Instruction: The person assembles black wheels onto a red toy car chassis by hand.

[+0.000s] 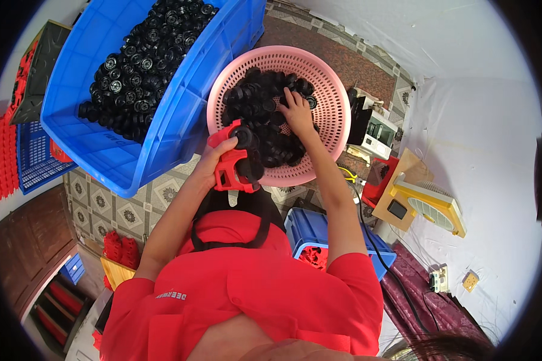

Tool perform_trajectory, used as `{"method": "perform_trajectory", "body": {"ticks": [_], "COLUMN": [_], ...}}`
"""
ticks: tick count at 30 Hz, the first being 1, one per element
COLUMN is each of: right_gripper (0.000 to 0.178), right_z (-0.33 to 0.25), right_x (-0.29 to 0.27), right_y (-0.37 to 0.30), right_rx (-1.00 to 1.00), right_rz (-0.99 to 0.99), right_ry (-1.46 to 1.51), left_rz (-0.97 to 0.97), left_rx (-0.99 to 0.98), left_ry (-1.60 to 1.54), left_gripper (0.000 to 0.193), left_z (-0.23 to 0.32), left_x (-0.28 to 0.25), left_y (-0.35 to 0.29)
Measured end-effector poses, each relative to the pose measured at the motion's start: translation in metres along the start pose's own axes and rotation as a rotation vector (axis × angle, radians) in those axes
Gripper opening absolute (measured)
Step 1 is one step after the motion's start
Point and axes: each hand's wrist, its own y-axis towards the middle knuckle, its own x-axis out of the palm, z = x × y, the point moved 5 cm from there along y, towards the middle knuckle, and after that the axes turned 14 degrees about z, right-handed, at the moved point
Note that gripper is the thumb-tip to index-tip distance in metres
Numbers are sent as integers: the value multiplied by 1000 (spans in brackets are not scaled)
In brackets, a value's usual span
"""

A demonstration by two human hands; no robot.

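Observation:
My left hand (212, 157) is closed round a red plastic frame (224, 174) with openings in it, held over the near left edge of the pink basket. Black wheels (244, 138) sit at the frame's right side; whether they are fixed to it I cannot tell. My right hand (296, 113) reaches down into the pink perforated basket (338, 114). Its fingers are apart, touching or just above a heap of small black wheels (274, 147). Nothing shows in its grip, though the fingertips are partly lost against the dark wheels.
A big blue tub (177, 114) full of black wheels (135, 78) stands left of the basket. To the right are a white device (376, 133), a yellow-framed fan (430, 204) and a black cable (373, 240). A blue crate (304, 225) with red parts sits below my right arm.

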Motion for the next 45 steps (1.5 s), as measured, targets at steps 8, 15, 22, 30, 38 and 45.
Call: {"method": "perform_trajectory", "body": {"ticks": [8, 15, 22, 30, 38, 45], "right_gripper": [27, 21, 48, 85, 85, 69], "right_z": [-8, -80, -85, -152, -272, -353], "right_x": [-70, -139, -156, -237, -226, -212], "right_y": [20, 12, 42, 131, 220, 308], "right_rx": [661, 1061, 739, 633, 446, 134], "right_rz": [80, -150, -101, 315, 249, -117], "right_ry": [804, 1520, 1136, 1494, 1607, 1337], "left_rz": [40, 189, 26, -23, 16, 379], "left_rx": [267, 312, 349, 973, 1119, 862], "left_ry": [-39, -36, 21, 447, 190, 159], "left_gripper": [43, 67, 77, 137, 131, 112], "left_z": [26, 24, 69, 132, 231, 415], "left_x": [7, 31, 54, 42, -50, -214], "left_y": [22, 18, -20, -144, -203, -160]}}
